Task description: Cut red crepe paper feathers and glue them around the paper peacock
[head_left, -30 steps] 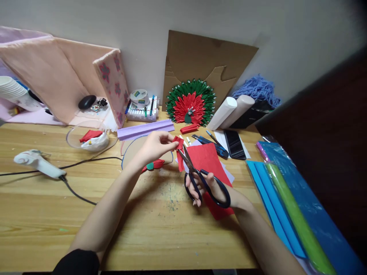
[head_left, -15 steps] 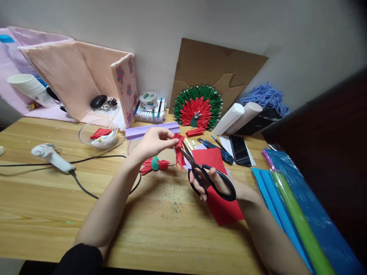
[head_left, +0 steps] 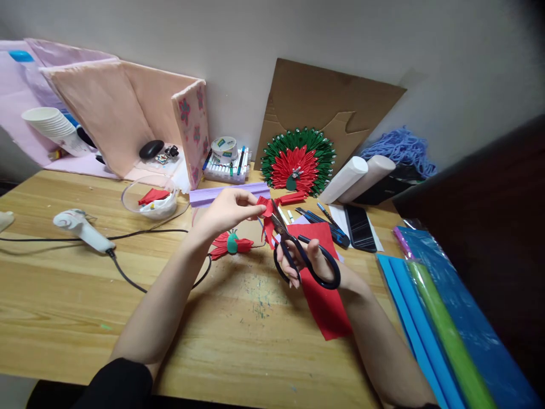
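Between thumb and fingers, my left hand (head_left: 234,209) pinches a small piece of red crepe paper (head_left: 267,209), its lower edge cut into strips that hang down. My right hand (head_left: 304,261) grips black-handled scissors (head_left: 286,228) by the loops, with the blade tips at the right side of that piece. Below my left hand lies a red paper shape with a green piece (head_left: 232,243) on it. Flat on the table under my right hand is a sheet of red crepe paper (head_left: 326,309), partly hidden by the hand and scissors.
A red and green paper peacock (head_left: 298,162) leans against cardboard (head_left: 323,94) at the back. To the left lie a white glue gun (head_left: 83,228) with its cable and a clear bowl (head_left: 128,199). On the right are a phone (head_left: 360,227), a box cutter (head_left: 326,224) and coloured paper rolls (head_left: 443,324).
My right hand has brought the scissors slightly left and up, so the blades now reach the red piece more closely. My left hand holds its place. The view has shifted a little.
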`<action>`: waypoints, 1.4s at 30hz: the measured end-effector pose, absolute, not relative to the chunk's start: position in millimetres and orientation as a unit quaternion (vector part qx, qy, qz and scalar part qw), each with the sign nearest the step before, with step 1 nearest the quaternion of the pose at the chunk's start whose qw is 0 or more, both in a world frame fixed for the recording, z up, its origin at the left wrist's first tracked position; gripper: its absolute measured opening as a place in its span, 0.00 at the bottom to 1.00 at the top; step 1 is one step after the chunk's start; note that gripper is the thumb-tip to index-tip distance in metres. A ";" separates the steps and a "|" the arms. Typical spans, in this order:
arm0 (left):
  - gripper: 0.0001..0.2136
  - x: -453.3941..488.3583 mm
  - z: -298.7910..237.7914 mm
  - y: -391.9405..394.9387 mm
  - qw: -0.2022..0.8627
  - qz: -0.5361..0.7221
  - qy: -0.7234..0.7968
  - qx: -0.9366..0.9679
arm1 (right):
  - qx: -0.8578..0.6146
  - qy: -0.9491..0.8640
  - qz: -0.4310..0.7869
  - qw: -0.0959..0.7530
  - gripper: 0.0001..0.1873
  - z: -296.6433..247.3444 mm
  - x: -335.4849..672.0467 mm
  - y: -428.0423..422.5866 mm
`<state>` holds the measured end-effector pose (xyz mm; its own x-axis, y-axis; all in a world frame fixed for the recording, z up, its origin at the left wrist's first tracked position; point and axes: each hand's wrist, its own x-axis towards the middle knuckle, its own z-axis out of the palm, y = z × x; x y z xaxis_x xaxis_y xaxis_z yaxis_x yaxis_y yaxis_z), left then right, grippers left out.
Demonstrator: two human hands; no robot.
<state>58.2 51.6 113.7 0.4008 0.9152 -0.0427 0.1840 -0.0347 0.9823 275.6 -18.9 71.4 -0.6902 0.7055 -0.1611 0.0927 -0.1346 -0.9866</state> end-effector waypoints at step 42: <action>0.08 48.8 105.0 63.7 0.637 0.283 0.427 0.576 | -0.449 -0.560 0.645 0.263 0.24 70.3 257.4 -33.0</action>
